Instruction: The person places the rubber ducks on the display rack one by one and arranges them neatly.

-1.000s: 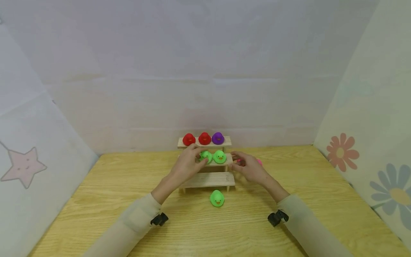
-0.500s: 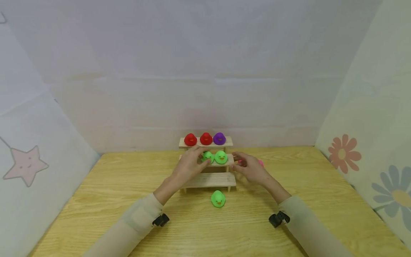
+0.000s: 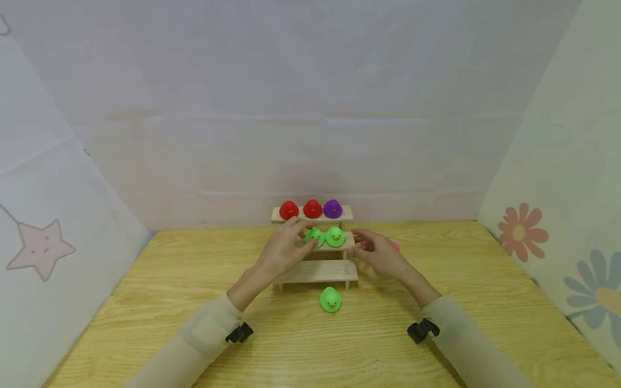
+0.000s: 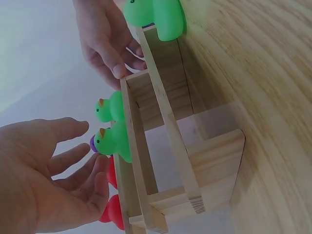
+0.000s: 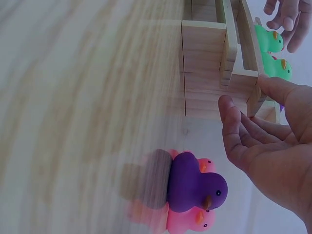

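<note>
A small three-tier wooden stand (image 3: 315, 272) stands on the table. My right hand (image 3: 380, 254) holds the right end of its middle shelf, thumb at the near corner and fingers behind. Two green rubber ducks (image 3: 335, 237) sit side by side on that shelf. My left hand (image 3: 283, 249) hovers around the left green duck (image 4: 114, 140), its fingers curved and spread; the left wrist view shows a gap between hand and duck. On the top shelf are two red ducks (image 3: 312, 209) and a purple duck (image 3: 332, 208). The lowest shelf is bare.
Another green duck (image 3: 331, 299) rests on the table before the stand. To the right, partly behind my right hand, lie pink ducks (image 5: 187, 222) and a purple duck (image 5: 192, 185). White cloth walls (image 3: 310, 134) enclose the back and sides of the wooden table (image 3: 160, 302).
The head view has shifted slightly, so everything appears a little further right. Both hands and the ducks keep almost the same places relative to the stand.
</note>
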A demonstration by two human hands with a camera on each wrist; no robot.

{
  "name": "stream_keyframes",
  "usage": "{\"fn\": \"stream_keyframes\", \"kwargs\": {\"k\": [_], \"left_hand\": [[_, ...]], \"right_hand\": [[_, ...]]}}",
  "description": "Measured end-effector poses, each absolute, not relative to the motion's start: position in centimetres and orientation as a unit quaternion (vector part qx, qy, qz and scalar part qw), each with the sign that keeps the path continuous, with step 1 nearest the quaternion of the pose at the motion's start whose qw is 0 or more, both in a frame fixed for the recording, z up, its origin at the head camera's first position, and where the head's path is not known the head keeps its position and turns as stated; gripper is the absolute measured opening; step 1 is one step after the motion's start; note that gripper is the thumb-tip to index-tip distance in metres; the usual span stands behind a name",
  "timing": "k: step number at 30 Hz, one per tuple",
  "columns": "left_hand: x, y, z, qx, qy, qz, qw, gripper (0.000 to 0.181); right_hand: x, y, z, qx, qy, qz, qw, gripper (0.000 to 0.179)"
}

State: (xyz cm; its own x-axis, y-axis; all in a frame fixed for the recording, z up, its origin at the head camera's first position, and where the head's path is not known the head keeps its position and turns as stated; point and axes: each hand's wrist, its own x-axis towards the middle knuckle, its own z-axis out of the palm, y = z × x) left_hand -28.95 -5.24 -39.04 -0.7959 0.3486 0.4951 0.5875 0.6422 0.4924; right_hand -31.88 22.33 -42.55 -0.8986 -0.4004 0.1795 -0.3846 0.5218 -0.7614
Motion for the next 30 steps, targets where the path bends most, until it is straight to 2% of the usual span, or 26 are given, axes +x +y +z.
{"fn": "stream_keyframes", "kwargs": {"k": [11, 21, 27, 30], "left_hand": [[-26.5, -4.7, -38.8, -0.285, -0.884, -0.311, 0.201, 0.033], [-24.2, -3.5, -39.5, -0.328, -0.887, -0.290, 0.147, 0.027], [-23.1, -2.9, -40.2, -0.341, -0.890, -0.291, 0.079, 0.026], [-22.7, -2.6, -40.5, -0.349, -0.894, -0.273, 0.063, 0.027]], "right_hand": [[-31.6, 22.4, -42.6, -0.228, 0.869, -0.438, 0.014, 0.059], [-31.7, 22.3, -42.1, -0.235, 0.870, -0.432, 0.008, 0.057], [-31.9, 22.3, -42.0, -0.230, 0.872, -0.432, 0.012, 0.058], [-32.0, 22.3, -42.2, -0.229, 0.873, -0.430, 0.011, 0.058]]}}
